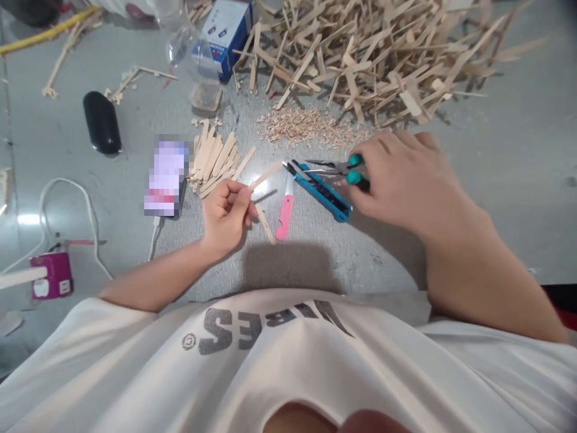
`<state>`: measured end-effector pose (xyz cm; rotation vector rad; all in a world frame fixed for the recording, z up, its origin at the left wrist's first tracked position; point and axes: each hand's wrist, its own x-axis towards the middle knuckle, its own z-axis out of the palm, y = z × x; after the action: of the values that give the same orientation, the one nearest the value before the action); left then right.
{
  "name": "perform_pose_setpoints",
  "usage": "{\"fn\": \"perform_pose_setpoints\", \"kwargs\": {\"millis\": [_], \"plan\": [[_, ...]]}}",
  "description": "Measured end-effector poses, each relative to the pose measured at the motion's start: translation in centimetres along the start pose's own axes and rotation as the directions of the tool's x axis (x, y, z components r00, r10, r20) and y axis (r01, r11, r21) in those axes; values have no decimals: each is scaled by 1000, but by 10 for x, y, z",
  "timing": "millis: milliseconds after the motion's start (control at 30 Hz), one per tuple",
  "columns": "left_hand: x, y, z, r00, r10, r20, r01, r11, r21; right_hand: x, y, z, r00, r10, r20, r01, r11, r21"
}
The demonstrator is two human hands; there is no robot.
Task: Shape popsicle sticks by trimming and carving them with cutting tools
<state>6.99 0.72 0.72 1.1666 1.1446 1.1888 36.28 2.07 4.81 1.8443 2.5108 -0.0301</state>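
My left hand (229,216) is closed, pinching a flat wooden craft stick (265,175) between thumb and fingers; its free end points up and right. My right hand (396,174) is wrapped round the green and black handles of needle-nose pliers (331,166). The pliers' jaws point left, a little apart, towards the stick's tip. Beneath the pliers lies a long blue and black tool (322,193), possibly a stapler. Between the hands rests a pink-handled folding knife (285,215). Another craft stick (265,225) lies just below my left hand.
A loose pile of craft sticks (216,157) lies beside a phone (166,177) with a white cable. Small wood bits (311,127) are scattered below a large heap of sticks (374,54). A blue box (225,39), a black case (101,122) and a purple box (51,275) stand around.
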Motion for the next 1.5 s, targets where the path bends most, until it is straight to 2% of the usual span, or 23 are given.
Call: {"fn": "perform_pose_setpoints", "kwargs": {"millis": [133,300,367,533,767,833,967,1100,1167,1233,1300,1333,1367,1400,1467,1500], "plan": [[-3,1,-3,1000,-11,-2,11,1000,23,7,19,-2,989,70,129,-77,996,48],[-9,2,-8,999,26,26,-26,999,18,3,28,8,981,56,188,-54,998,-14],[-11,3,-10,999,38,24,-38,999,1,1,30,11,978,50,204,-57,998,26],[-13,2,-9,998,56,6,-56,998,6,2,36,17,975,93,199,-100,995,24],[-9,-6,-1,997,60,-46,-62,997,-45,4,27,28,972,136,190,-135,991,-17],[-7,-7,1,999,31,-36,-33,998,-57,4,27,31,981,120,155,-121,993,-1],[-2,-8,4,1000,-20,-9,20,997,-76,3,27,36,994,107,9,-108,993,40],[2,-9,6,1000,3,-8,-4,996,-85,3,27,31,992,124,33,-124,992,22],[2,-11,6,1000,11,-10,-11,997,-82,2,23,22,991,133,-3,-133,991,-4],[2,-14,6,1000,7,-1,-7,995,-97,-2,11,12,991,82,-102,-88,995,-50],[1,-17,6,1000,3,10,-2,992,-124,-7,-11,5,977,-96,-188,73,989,-129],[1,-19,7,1000,4,14,-2,990,-140,-9,-24,4,956,-215,-200,181,968,-174],[1,-20,7,1000,6,16,-3,988,-157,-11,-38,4,913,-380,-148,348,915,-203],[1,-21,7,1000,7,15,-4,985,-173,-11,-51,5,868,-489,-85,462,859,-220],[1,-22,7,1000,1,17,2,979,-203,-10,-71,11,778,-628,-5,610,757,-234],[1,-21,8,1000,-4,17,7,977,-213,-8,-77,13,757,-654,12,638,734,-234]]}}
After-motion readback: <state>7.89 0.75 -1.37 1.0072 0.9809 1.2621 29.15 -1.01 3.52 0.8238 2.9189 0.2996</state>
